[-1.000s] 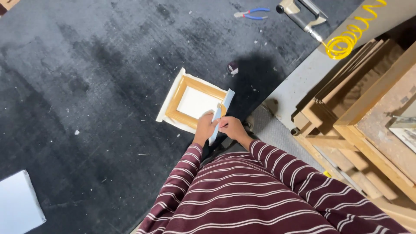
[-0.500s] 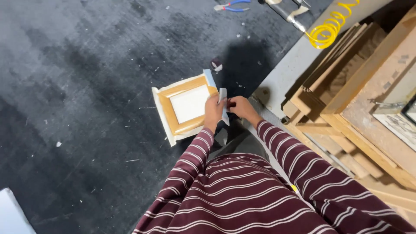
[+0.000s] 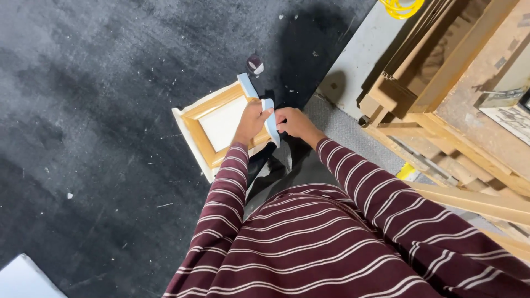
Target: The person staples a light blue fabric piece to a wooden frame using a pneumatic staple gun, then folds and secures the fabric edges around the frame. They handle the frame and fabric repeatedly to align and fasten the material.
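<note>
Here the small wooden frame (image 3: 218,127) with its white panel stands at the edge of the dark desk (image 3: 99,110), and the light blue strip (image 3: 269,118) runs along its near side. The left hand (image 3: 251,121) is closed on frame and strip; the right hand (image 3: 292,121) pinches the strip's lower part. Seemingly 1 edge is being covered, while the other 3 sides show bare wood
</note>
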